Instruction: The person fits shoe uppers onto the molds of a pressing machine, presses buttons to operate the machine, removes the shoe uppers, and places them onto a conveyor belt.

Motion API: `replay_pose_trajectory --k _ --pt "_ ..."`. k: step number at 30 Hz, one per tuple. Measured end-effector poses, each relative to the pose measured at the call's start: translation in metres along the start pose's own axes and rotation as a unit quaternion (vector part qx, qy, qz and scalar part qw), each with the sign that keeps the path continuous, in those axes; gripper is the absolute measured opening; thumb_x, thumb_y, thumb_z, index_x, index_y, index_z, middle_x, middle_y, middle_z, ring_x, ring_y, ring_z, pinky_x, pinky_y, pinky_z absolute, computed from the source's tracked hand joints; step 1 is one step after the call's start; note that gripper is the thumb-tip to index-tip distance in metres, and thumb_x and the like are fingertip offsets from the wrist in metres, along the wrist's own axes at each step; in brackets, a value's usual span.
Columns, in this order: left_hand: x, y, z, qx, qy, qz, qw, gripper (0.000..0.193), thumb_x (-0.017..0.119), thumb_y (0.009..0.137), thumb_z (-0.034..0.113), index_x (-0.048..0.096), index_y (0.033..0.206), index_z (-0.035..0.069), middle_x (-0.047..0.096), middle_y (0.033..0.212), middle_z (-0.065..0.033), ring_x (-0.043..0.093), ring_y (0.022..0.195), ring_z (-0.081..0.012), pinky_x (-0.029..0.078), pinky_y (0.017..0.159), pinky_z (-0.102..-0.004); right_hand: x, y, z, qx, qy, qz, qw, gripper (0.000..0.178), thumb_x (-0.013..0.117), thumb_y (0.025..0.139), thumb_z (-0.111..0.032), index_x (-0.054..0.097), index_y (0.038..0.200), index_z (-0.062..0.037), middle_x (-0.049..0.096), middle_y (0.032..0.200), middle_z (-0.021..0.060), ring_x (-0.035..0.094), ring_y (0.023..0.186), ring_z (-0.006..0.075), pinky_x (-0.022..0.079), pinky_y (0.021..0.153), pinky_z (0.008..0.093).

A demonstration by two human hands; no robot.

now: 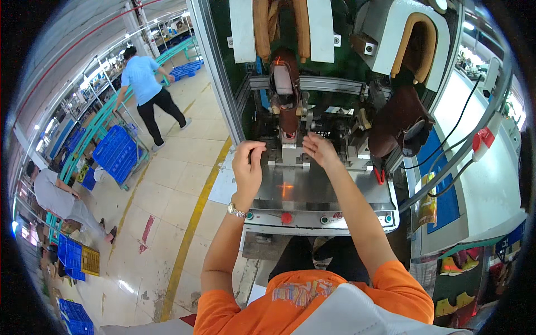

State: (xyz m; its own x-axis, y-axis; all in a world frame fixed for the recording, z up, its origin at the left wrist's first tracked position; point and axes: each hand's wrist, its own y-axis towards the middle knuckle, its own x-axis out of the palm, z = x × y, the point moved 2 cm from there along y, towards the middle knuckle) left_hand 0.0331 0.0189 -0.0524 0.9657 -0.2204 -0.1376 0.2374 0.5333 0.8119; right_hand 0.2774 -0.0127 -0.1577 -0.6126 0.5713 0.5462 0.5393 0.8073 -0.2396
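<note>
Head view shows both forearms raised from the lower edge toward a shoe-forming machine (312,111). The left hand (247,164) is lifted with a wristwatch (237,211) on its wrist, fingers curled loosely inward, its grip closed on nothing, hovering above the left end of the machine's steel worktop (335,190). The right hand (319,149) is held palm down with fingers spread, its grip apart and empty, just below and right of the brown boot (286,95) that stands toe-down on the central clamp. A second brown boot (399,120) sits on the station to the right. A red round button (286,218) is set in the worktop's front panel. Far left, blue plastic crates (117,152) are stacked on a trolley, and a yellow crate (90,260) lies on the floor.
</note>
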Motion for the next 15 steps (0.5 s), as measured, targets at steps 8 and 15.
replay_pose_trajectory --k 8,15 --pt "0.037 0.05 0.052 0.116 0.065 -0.143 0.981 0.013 0.05 0.086 0.012 0.056 0.092 0.003 0.06 0.084 -0.0086 0.057 0.082 -0.0223 0.041 0.076 -0.0332 0.015 0.054 0.014 0.058 0.193 -0.073 0.977 0.017 0.053 0.089 -0.022 0.056 0.095 -0.007 0.056 0.08 0.0041 0.059 0.081 0.0188 0.051 0.076 0.0308" --pt "0.062 0.063 0.025 0.21 0.34 -0.149 0.905 0.037 0.061 0.075 0.016 0.054 0.11 0.009 0.05 0.111 -0.0079 0.035 0.117 -0.0239 0.03 0.09 -0.0508 0.026 0.074 0.035 0.052 0.25 -0.044 0.966 0.01 0.052 0.089 -0.018 0.059 0.089 -0.0105 0.062 0.075 0.0042 0.059 0.061 0.0111 0.054 0.06 0.0244"
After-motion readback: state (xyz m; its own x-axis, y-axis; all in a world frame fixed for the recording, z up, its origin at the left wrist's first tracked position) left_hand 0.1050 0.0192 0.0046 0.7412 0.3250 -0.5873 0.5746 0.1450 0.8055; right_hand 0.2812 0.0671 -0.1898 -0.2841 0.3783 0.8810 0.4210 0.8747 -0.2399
